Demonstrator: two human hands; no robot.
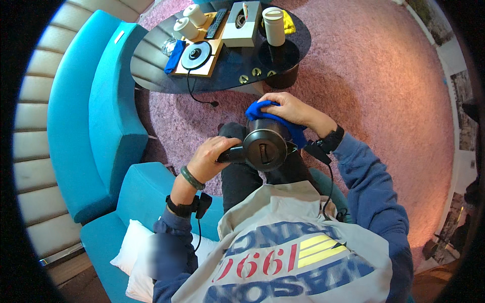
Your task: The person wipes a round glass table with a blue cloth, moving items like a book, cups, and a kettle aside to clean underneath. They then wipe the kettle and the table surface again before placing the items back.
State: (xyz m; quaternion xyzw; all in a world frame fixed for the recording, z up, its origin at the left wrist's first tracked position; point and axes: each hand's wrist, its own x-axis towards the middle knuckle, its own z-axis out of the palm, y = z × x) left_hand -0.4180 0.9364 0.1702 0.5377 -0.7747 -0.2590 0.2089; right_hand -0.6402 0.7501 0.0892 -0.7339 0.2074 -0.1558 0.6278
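Note:
A black electric kettle (266,151) is held above my lap, its lid facing up at me and its spout pointing right. My left hand (212,155) grips the kettle's black handle (232,154). Against the far side of the kettle body, my right hand (290,108) presses a blue cloth (261,109). Part of that cloth hangs down to the right, behind the spout. The kettle's base end is mostly hidden by the lid, the cloth and my right hand.
An oval dark glass table (231,68) stands ahead. It bears a round kettle base (196,55) with a dangling cord, a folded blue cloth (175,57), white lidded cups (186,28), a tissue box (242,24) and a white canister (273,26). Turquoise sofa seats (110,113) curve along the left.

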